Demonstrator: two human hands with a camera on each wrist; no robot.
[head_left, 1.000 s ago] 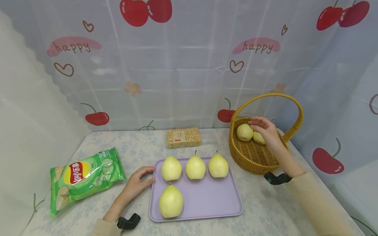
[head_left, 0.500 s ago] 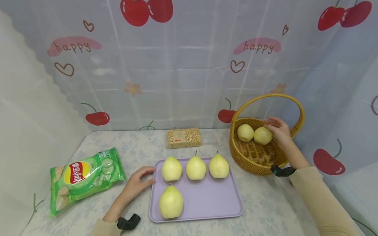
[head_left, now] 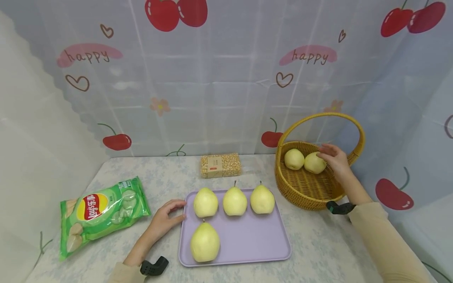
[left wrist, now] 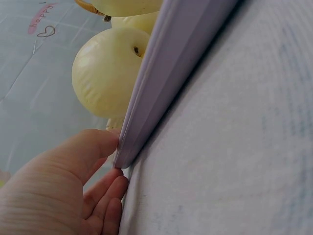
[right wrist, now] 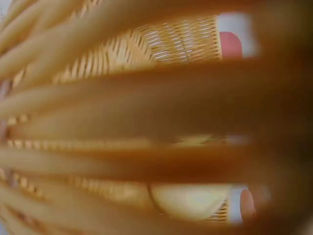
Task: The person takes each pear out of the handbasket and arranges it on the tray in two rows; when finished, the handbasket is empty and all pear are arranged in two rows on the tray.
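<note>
My left hand (head_left: 164, 218) rests at the left edge of a lilac tray (head_left: 247, 243). Its thumb and fingertips touch the rim, as the left wrist view shows with the thumb (left wrist: 100, 142) against the tray's side. Several yellow-green pears stand on the tray, three along the back and one pear (head_left: 205, 242) at front left. Inside a wicker basket (head_left: 297, 194) lie two more, a left pear (head_left: 294, 159) and a right pear (head_left: 314, 163). My right hand (head_left: 336, 160) reaches over the basket, fingertips right at the right pear's upper side. Blurred wicker strands fill most of the right wrist view, hiding that hand.
The basket's tall arched handle (head_left: 327, 114) rises over the right hand. A green bag of potato chips (head_left: 104, 214) lies at the left. Behind the tray is a packet of yellow kernels (head_left: 226, 165). A printed curtain (head_left: 219, 78) hangs along the back of the table.
My right hand has moved right within the basket, from above the gap between the pears to the right pear's far side, then dipped slightly. The left hand and tray stay put.
</note>
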